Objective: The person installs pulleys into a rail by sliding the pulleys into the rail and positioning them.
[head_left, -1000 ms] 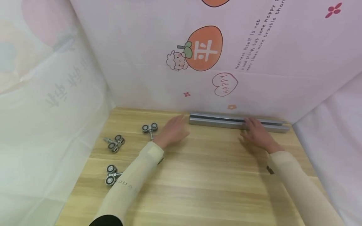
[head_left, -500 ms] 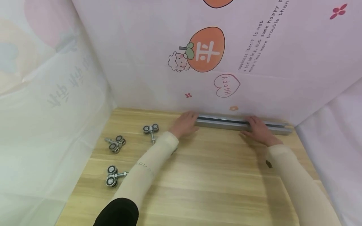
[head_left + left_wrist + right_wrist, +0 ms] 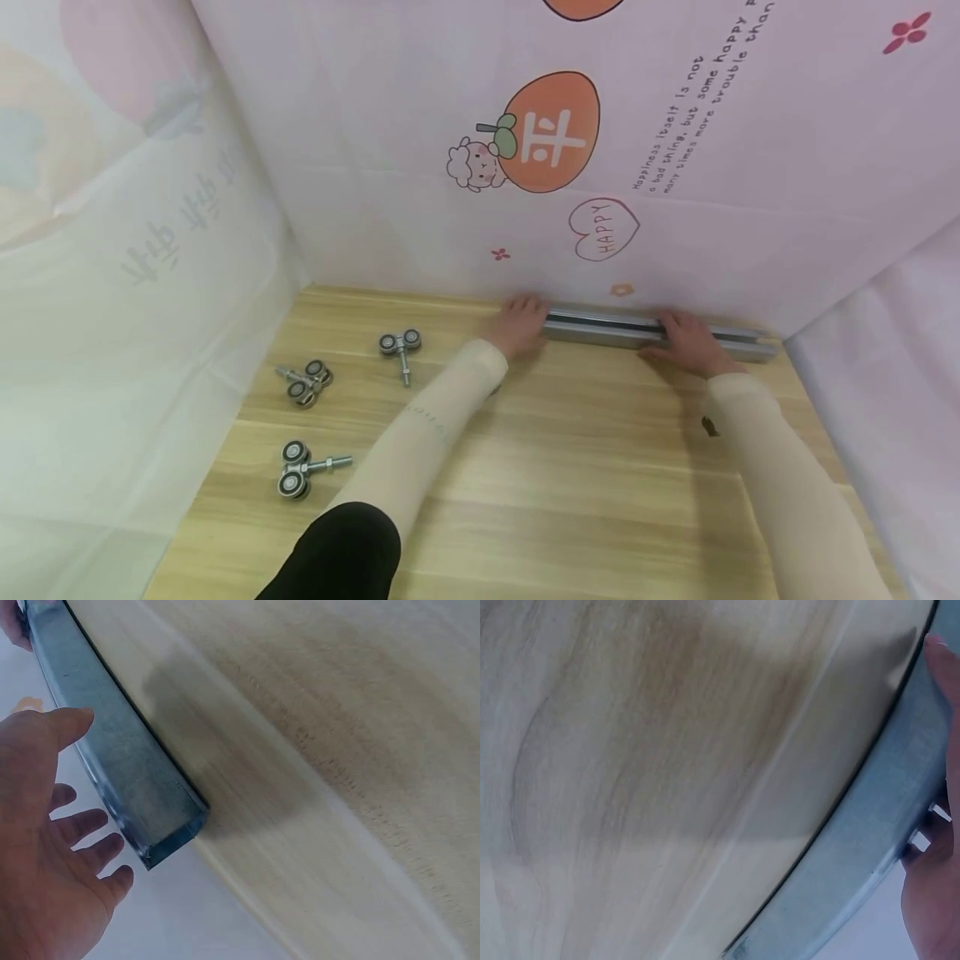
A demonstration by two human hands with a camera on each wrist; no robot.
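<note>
A grey metal channel rail (image 3: 600, 329) with a long slot lies along the back edge of the wooden table. My left hand (image 3: 520, 327) is at the rail's left end. In the left wrist view its thumb reaches over the rail's near face (image 3: 127, 742), with the other fingers loosely spread beyond the far edge. My right hand (image 3: 692, 343) grips the rail right of its middle, fingers over the top and thumb on the near side. The right wrist view shows that thumb (image 3: 943, 671) against the rail; the fingers behind are partly hidden.
Three twin-wheel rollers with threaded bolts lie on the left of the table (image 3: 570, 500): one farther back (image 3: 401, 343), one near the left edge (image 3: 307, 383), one nearer (image 3: 295, 471). Printed cloth (image 3: 390, 192) rises behind the rail and along both sides.
My left hand has moved right, from beside the rail to its left end. My right hand has stayed on the rail. The near roller's bolt is now uncovered by the sleeve.
</note>
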